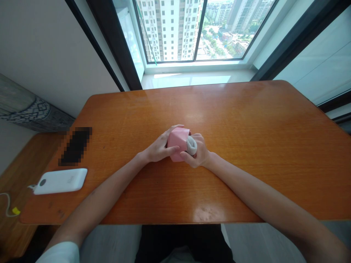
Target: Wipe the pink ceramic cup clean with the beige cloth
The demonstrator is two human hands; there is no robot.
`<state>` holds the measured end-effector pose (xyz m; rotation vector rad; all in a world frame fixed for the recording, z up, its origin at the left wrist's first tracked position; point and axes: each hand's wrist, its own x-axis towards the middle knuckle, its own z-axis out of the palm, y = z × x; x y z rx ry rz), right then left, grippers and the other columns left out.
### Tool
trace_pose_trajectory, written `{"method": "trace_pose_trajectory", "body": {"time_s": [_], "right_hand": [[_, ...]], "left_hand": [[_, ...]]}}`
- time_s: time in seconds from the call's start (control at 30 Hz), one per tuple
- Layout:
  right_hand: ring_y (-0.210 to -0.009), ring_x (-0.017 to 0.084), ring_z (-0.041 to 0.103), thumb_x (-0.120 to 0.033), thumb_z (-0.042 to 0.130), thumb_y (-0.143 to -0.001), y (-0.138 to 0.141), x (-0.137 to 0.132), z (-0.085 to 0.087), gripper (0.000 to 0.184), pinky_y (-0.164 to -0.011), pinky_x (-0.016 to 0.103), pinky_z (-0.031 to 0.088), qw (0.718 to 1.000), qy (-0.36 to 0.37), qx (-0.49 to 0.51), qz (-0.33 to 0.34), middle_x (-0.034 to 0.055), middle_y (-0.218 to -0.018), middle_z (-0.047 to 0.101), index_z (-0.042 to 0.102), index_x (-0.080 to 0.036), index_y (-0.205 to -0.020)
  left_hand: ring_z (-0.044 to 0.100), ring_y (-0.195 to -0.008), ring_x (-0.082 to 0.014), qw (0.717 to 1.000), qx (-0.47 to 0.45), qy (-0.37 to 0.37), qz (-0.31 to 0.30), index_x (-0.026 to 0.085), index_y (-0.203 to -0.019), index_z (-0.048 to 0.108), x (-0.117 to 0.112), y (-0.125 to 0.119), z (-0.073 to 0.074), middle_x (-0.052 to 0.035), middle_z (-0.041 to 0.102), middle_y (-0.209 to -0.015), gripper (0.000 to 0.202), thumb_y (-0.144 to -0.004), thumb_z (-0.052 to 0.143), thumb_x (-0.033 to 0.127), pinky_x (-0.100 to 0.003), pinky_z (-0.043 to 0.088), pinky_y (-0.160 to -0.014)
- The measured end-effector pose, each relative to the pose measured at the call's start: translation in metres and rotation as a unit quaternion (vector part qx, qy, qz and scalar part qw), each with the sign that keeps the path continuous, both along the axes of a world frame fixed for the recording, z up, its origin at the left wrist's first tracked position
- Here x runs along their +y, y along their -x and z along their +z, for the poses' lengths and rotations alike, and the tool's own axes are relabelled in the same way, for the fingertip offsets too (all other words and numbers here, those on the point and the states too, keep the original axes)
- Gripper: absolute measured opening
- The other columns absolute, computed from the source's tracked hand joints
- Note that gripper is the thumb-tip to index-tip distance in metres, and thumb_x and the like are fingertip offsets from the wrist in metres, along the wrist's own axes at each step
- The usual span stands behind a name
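Note:
A small pink faceted container (178, 141) is held over the middle of the table, tilted so its mouth points right. My left hand (161, 147) wraps round it from the left, thumb across the near side and fingers over the far side. At the mouth sits a rolled light-grey cloth (191, 145), perhaps a sock, partly inside. My right hand (202, 150) curls round the roll from the right, its thumb reaching the container's near edge. The container's inside and some right fingertips are hidden.
The brown wooden table (260, 146) has rounded corners. At its left lie a white rounded device (61, 181) with a cable and a dark pixelated flat object (75, 148). Beyond the far edge is a window (194, 33); a patterned curtain (35, 106) hangs at left.

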<state>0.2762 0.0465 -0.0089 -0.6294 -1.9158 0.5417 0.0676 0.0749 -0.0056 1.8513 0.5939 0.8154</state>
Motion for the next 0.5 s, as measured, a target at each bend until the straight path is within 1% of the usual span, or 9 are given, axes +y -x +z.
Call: {"method": "trace_pose_trajectory", "body": {"time_s": [0.1, 0.23, 0.3, 0.4, 0.43, 0.5], "right_hand": [[-0.048, 0.014, 0.032, -0.055, 0.067, -0.09, 0.001, 0.0, -0.001, 0.051, -0.053, 0.034, 0.031, 1.0, -0.014, -0.021, 0.003, -0.0041, -0.049, 0.038, 0.044, -0.027, -0.054], [-0.048, 0.013, 0.031, -0.057, 0.068, -0.089, 0.002, -0.001, 0.0, 0.054, -0.053, 0.033, 0.029, 0.999, 0.024, -0.021, -0.016, -0.0042, -0.048, 0.038, 0.041, -0.027, -0.053], [-0.048, 0.012, 0.03, -0.055, 0.069, -0.091, 0.003, -0.002, 0.002, 0.057, -0.053, 0.033, 0.027, 0.999, 0.037, -0.002, -0.026, -0.0046, -0.048, 0.036, 0.038, -0.026, -0.053], [-0.048, 0.011, 0.029, -0.056, 0.064, -0.097, 0.002, -0.001, 0.007, 0.059, -0.053, 0.034, 0.025, 0.997, 0.073, 0.012, -0.034, -0.0045, -0.049, 0.036, 0.037, -0.026, -0.054], [-0.048, 0.011, 0.029, -0.058, 0.063, -0.099, 0.002, -0.001, 0.009, 0.06, -0.053, 0.034, 0.024, 0.995, 0.092, 0.016, -0.037, -0.0046, -0.05, 0.036, 0.037, -0.025, -0.055], [-0.048, 0.01, 0.028, -0.064, 0.063, -0.099, 0.001, 0.0, 0.011, 0.064, -0.053, 0.033, 0.024, 0.99, 0.13, 0.031, -0.046, -0.005, -0.05, 0.035, 0.036, -0.025, -0.055]], "left_hand": [[0.067, -0.145, -0.0425, 1.0, 0.003, 0.004, -0.011, 0.02, -0.147, 0.067, 0.003, 0.001, -0.001, -0.0157, 0.071, -0.153, 0.087, -0.089, 0.071, 0.085, -0.062, 0.05, -0.128], [0.067, -0.146, -0.0424, 1.0, 0.005, 0.016, -0.007, 0.021, -0.151, 0.065, 0.003, 0.002, -0.005, -0.0157, 0.07, -0.155, 0.09, -0.091, 0.068, 0.088, -0.063, 0.049, -0.129], [0.066, -0.147, -0.0425, 1.0, 0.005, 0.03, -0.006, 0.022, -0.16, 0.058, 0.001, 0.001, -0.007, -0.0166, 0.067, -0.159, 0.095, -0.092, 0.065, 0.089, -0.063, 0.05, -0.128], [0.066, -0.146, -0.0397, 0.999, -0.018, 0.028, 0.008, 0.03, -0.173, 0.039, -0.001, 0.001, -0.01, -0.0162, 0.059, -0.167, 0.1, -0.096, 0.059, 0.089, -0.06, 0.054, -0.125], [0.065, -0.147, -0.0385, 0.999, -0.028, 0.014, 0.019, 0.032, -0.175, 0.034, -0.002, 0.001, -0.011, -0.0161, 0.053, -0.171, 0.099, -0.097, 0.057, 0.089, -0.059, 0.054, -0.125], [0.06, -0.152, -0.0382, 0.998, -0.035, -0.038, 0.042, 0.035, -0.177, 0.027, -0.002, 0.001, -0.012, -0.0164, 0.038, -0.181, 0.098, -0.1, 0.054, 0.088, -0.06, 0.05, -0.129]]}}
